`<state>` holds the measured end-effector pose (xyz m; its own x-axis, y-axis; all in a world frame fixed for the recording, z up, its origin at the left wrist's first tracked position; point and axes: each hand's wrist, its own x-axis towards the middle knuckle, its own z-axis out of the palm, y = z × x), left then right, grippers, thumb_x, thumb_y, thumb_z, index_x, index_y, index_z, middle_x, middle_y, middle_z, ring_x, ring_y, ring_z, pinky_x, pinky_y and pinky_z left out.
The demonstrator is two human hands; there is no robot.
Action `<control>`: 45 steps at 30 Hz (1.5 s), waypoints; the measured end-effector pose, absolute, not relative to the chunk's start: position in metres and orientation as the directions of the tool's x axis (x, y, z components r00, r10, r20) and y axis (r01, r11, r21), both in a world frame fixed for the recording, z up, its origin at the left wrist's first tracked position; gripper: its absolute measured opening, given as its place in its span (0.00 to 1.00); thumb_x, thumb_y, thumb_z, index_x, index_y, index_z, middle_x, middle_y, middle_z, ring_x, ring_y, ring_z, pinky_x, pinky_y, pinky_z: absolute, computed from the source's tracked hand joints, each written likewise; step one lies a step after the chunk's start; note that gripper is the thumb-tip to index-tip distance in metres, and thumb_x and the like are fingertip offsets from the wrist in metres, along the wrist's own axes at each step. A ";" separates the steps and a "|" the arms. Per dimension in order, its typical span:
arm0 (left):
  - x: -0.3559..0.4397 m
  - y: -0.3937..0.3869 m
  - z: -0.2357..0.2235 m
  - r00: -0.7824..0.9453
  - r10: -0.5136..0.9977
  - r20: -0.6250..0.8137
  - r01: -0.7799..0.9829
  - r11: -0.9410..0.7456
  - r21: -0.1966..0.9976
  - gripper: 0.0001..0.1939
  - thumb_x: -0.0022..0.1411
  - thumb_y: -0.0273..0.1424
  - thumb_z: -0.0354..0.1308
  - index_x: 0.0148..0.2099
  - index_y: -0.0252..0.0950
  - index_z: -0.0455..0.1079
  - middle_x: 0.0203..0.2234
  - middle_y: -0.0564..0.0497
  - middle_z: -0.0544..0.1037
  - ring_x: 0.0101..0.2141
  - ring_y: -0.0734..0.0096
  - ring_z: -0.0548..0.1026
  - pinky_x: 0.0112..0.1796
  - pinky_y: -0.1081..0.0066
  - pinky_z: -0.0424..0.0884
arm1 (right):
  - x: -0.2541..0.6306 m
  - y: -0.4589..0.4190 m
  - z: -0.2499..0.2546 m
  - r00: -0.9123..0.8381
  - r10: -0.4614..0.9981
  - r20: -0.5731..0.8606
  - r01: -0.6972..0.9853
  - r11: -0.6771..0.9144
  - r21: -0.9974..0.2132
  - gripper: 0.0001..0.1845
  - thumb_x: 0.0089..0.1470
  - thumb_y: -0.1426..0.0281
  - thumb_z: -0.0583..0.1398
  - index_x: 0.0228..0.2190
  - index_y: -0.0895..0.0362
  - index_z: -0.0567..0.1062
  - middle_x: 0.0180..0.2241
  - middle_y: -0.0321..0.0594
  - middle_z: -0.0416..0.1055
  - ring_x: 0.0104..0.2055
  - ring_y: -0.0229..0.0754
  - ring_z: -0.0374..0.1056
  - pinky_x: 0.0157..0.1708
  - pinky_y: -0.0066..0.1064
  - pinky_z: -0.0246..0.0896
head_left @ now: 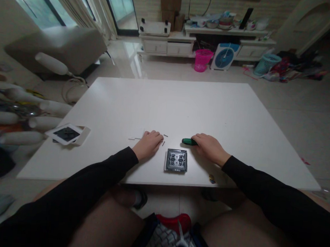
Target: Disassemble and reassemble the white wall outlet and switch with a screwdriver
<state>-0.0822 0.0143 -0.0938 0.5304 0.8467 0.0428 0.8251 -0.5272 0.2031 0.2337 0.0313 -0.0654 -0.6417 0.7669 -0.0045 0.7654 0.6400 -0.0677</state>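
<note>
Left hand [150, 144] palm-down on the white rectangular table, up-left of the square dark-grey plastic socket-like frame [176, 161], fingers curled, small screws [164, 143] by the fingertips; right hand [208, 147] up-right of the frame, wrapped around a green-handled tool [189, 141], forearm angled in from the right. Can't tell if the left fingers pinch anything; the tool's far end is hidden under the right hand.
</note>
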 end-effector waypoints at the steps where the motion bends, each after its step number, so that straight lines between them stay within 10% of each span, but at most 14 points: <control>1: -0.082 0.015 -0.092 0.515 0.856 0.048 0.828 -0.511 0.231 0.07 0.73 0.27 0.53 0.49 0.36 0.71 0.45 0.43 0.78 0.48 0.55 0.71 0.47 0.59 0.60 | 0.234 0.031 -0.062 -0.641 0.768 -0.002 0.766 0.639 -0.074 0.10 0.59 0.80 0.58 0.40 0.57 0.74 0.40 0.46 0.78 0.39 0.47 0.69 0.35 0.35 0.52; 8: -0.072 0.012 -0.093 0.434 0.900 -0.033 0.847 -0.395 0.356 0.07 0.70 0.33 0.60 0.47 0.37 0.74 0.45 0.45 0.78 0.49 0.54 0.72 0.47 0.58 0.61 | 0.242 0.032 -0.040 -0.583 0.792 0.183 0.757 0.611 -0.233 0.07 0.62 0.73 0.59 0.43 0.56 0.74 0.40 0.47 0.78 0.41 0.50 0.71 0.38 0.39 0.62; 13: -0.064 0.011 -0.098 0.472 0.879 -0.063 0.836 -0.424 0.349 0.06 0.72 0.27 0.56 0.43 0.37 0.74 0.42 0.47 0.79 0.48 0.55 0.72 0.48 0.57 0.60 | 0.242 0.026 -0.016 -0.378 0.813 0.442 0.590 0.580 -0.562 0.16 0.62 0.68 0.63 0.50 0.53 0.73 0.46 0.45 0.77 0.41 0.48 0.73 0.42 0.45 0.72; 20: -0.065 0.012 -0.102 0.436 0.898 -0.062 0.873 -0.405 0.273 0.04 0.73 0.29 0.56 0.45 0.36 0.72 0.47 0.42 0.75 0.50 0.53 0.71 0.48 0.55 0.62 | 0.244 0.018 -0.003 -0.013 0.946 0.324 0.139 0.323 -0.936 0.19 0.52 0.63 0.72 0.41 0.49 0.70 0.41 0.35 0.72 0.44 0.45 0.74 0.44 0.44 0.79; 25: -0.065 0.015 -0.097 0.475 0.878 -0.053 0.859 -0.451 0.243 0.04 0.72 0.26 0.54 0.42 0.34 0.70 0.45 0.40 0.76 0.48 0.51 0.71 0.46 0.55 0.64 | 0.247 0.015 -0.006 0.066 0.986 0.154 -0.073 0.158 -0.985 0.19 0.51 0.62 0.73 0.38 0.50 0.71 0.40 0.34 0.72 0.43 0.44 0.75 0.50 0.49 0.77; 34: -0.073 -0.007 -0.042 0.376 0.925 0.058 0.533 -0.268 0.803 0.06 0.69 0.34 0.60 0.44 0.37 0.74 0.33 0.51 0.81 0.34 0.67 0.77 0.37 0.68 0.72 | 0.235 -0.007 0.005 0.000 0.998 0.064 -0.160 0.063 -0.985 0.15 0.54 0.62 0.72 0.36 0.51 0.73 0.37 0.36 0.76 0.42 0.45 0.77 0.49 0.48 0.77; 45: -0.065 -0.030 -0.033 0.326 0.943 0.066 0.401 -0.201 0.894 0.06 0.64 0.34 0.65 0.38 0.37 0.78 0.31 0.50 0.82 0.32 0.69 0.77 0.35 0.69 0.72 | 0.222 -0.014 -0.002 -0.037 0.999 -0.018 -0.245 -0.027 -0.969 0.19 0.49 0.61 0.76 0.35 0.52 0.74 0.35 0.34 0.75 0.39 0.43 0.77 0.44 0.42 0.79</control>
<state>-0.0650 -0.0296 -0.0326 0.3255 0.9432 0.0659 0.4010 -0.2009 0.8938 0.2222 -0.0142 -0.0017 -0.0374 0.9991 -0.0184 -0.2450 -0.0270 -0.9691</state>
